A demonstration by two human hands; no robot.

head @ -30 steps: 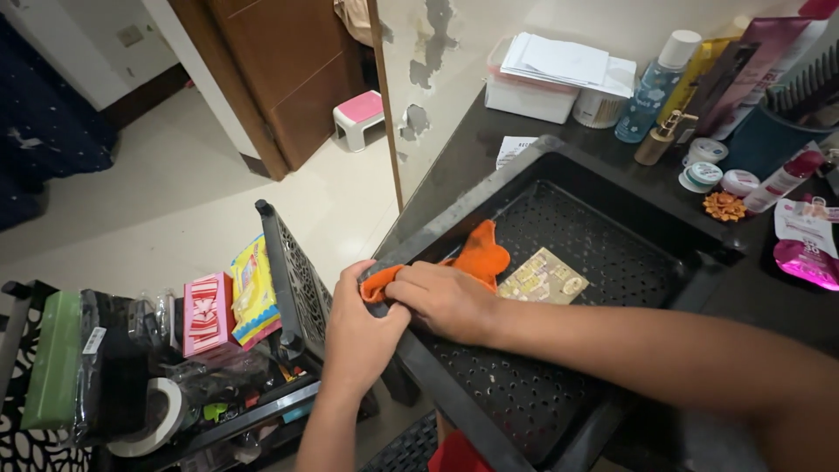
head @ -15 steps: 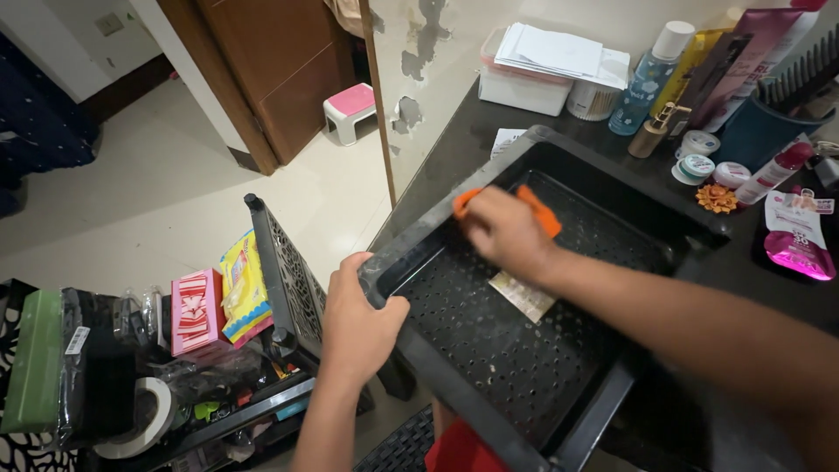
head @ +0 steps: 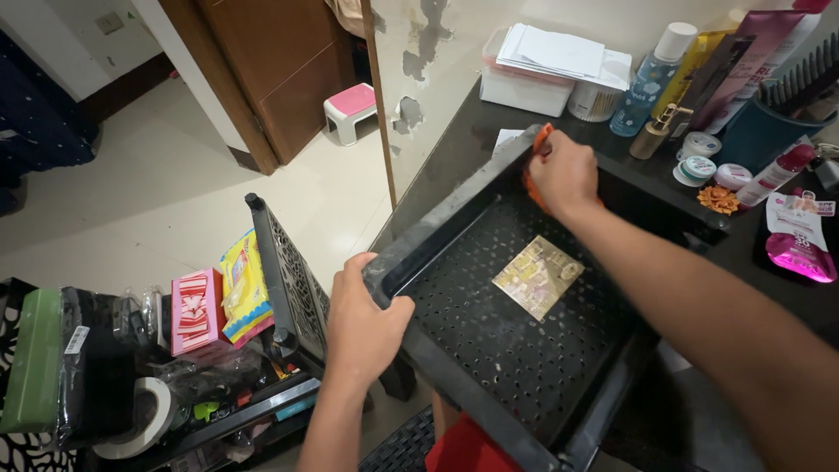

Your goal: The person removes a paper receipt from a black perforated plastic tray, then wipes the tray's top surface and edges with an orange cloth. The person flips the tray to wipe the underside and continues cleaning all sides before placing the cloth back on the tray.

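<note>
We grip the near corner of the black perforated plastic tray (head: 524, 367) on the dark countertop (head: 454, 166) with our left hand (head: 363, 328), while our right hand (head: 564, 175) presses a crumpled orange cloth (head: 540, 140) into its far corner.

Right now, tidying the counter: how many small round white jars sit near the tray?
3: jar behind, jar in front, jar to its right, all beyond the black tray. Others may be hidden.
</note>
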